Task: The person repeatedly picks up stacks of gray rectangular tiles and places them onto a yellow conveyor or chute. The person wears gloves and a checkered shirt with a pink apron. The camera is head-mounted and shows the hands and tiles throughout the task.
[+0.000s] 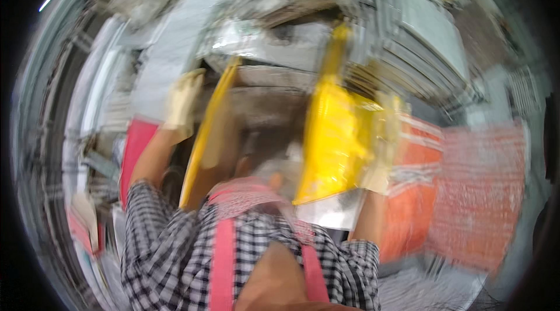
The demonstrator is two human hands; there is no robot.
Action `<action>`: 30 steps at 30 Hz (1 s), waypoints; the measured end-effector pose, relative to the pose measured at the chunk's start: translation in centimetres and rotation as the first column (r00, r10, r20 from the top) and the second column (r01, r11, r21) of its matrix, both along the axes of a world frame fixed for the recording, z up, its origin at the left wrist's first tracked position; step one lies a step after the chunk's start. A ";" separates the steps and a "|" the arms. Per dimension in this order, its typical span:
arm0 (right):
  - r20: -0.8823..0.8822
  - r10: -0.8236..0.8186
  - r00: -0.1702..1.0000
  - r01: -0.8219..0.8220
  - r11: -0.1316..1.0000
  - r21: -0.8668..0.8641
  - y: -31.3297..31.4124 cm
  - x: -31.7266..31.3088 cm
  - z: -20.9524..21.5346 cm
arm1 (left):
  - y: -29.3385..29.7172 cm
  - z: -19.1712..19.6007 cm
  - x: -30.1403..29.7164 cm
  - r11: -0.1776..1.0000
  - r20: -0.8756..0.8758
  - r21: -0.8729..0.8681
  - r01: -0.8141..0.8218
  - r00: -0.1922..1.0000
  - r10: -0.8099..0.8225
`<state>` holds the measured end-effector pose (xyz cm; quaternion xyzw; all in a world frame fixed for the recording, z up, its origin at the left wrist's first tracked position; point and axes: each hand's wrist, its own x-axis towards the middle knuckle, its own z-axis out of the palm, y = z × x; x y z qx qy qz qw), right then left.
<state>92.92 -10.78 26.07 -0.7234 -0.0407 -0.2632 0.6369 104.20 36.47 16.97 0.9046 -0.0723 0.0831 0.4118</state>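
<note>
1. The fingers of the left hand (182,106), in a pale glove, are blurred by motion; they seem laid against the upper left part of a yellow frame bar (205,136), but I cannot tell whether they are closed on it or only resting there.
2. The fingers of the right hand (386,142), also in a pale glove, are pressed to the right edge of a shiny yellow sheet (333,142); whether they grip it or lie flat on it does not show.
3. The yellow sheet hangs between the two hands, nearer the right one, its narrow top running up and far toward a grey, dusty machine (280,48).
4. The yellow frame bar slants from near left to far centre, just right of the left hand.
5. An orange package (417,194) with pale stripes sits just right of the right hand, and a red mesh-like bag (484,194) lies further right.
6. A red flat panel (135,153) stands left of the left forearm.
7. A person in a black-and-white checked shirt (157,241) with pink straps (224,264) fills the near centre, both forearms raised.
</note>
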 end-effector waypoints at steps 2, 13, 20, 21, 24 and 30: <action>0.014 -0.177 0.984 0.142 0.740 -0.658 1.6 -2.3 -5.6 | 7.4 -2.3 -0.9 0.739 -0.422 -0.495 -0.456 0.870 0.254; -0.116 -0.227 0.967 0.093 0.736 -0.670 5.6 -5.6 -11.5 | 37.4 -18.1 5.3 0.773 -0.316 0.534 -0.343 0.767 0.559; -0.155 -0.275 0.949 0.093 0.712 -0.696 6.1 -5.9 -12.0 | 38.2 -19.8 6.4 0.829 -0.532 0.246 -0.502 0.645 0.549; -0.165 -0.281 0.946 0.088 0.708 -0.700 6.1 -6.0 -12.1 | 38.1 -19.8 6.5 0.822 -0.565 0.212 -0.528 0.621 0.544; -0.171 -0.271 0.947 0.080 0.718 -0.691 6.0 -6.2 -12.0 | 37.4 -19.4 7.4 0.811 -0.591 0.215 -0.544 0.589 0.552; -0.221 -0.297 0.929 0.080 0.743 -0.664 6.0 -7.0 -12.3 | 35.6 -14.9 11.2 0.785 -0.486 0.456 -0.420 0.621 0.615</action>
